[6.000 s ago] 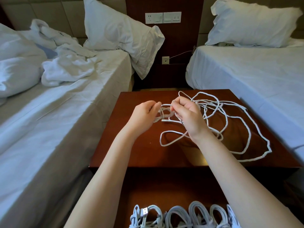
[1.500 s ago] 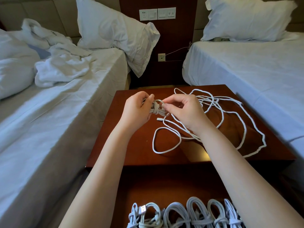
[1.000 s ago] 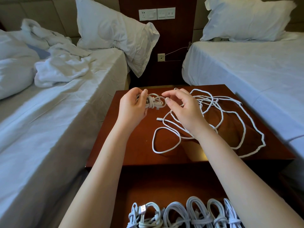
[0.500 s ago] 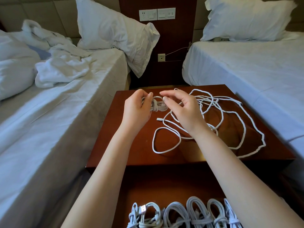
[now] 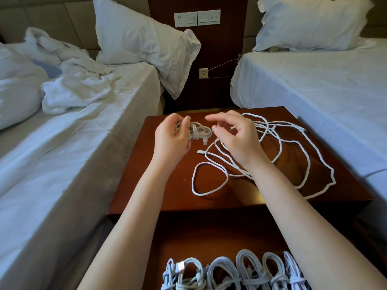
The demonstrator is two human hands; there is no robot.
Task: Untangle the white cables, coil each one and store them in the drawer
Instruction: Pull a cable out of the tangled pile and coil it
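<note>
My left hand (image 5: 171, 139) grips a small coiled white cable (image 5: 198, 132) above the back left of the dark wooden nightstand (image 5: 167, 185); a plug end hangs from the coil. My right hand (image 5: 236, 137) hovers just right of the coil with loosely bent fingers, holding nothing. Under and right of it a loose tangle of white cable (image 5: 282, 155) sprawls over the tabletop. Several coiled white cables (image 5: 236, 273) lie in a row in the open drawer (image 5: 188, 237) at the bottom.
A bed with rumpled white sheets and towels (image 5: 69, 88) stands close on the left, a made bed (image 5: 314, 80) on the right. A dark panel with sockets (image 5: 196, 18) and a wall cable lies behind the nightstand.
My right hand has let go of the coil and drawn slightly right with its fingers spread. The coil stays in my left hand, its plug end now hanging free.
</note>
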